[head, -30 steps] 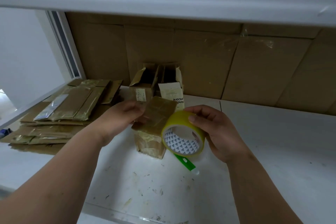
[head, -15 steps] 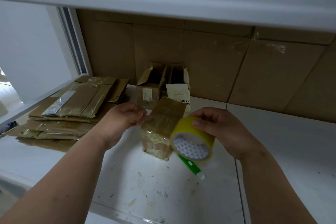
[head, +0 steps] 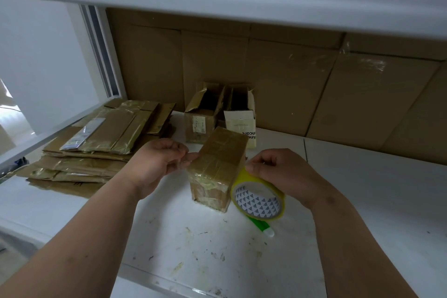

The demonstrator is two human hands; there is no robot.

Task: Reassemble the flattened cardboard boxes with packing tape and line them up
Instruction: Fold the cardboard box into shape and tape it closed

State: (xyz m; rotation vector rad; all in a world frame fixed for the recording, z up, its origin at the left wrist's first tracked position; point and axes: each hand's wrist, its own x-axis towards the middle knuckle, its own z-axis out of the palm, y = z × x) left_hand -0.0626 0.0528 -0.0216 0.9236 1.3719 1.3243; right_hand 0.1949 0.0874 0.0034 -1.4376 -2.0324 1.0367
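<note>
Taped box [head: 219,167] upright on counter [head: 362,201]. Left hand [head: 159,162] pinches tape end at box's left edge; right hand [head: 280,172] grips yellow tape roll [head: 257,197] touching box's right side.

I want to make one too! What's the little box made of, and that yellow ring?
The little box looks like brown cardboard, shiny where clear tape wraps it. The yellow ring seems to be a roll of glossy plastic packing tape on a white, probably cardboard, core printed with small triangles.
</note>
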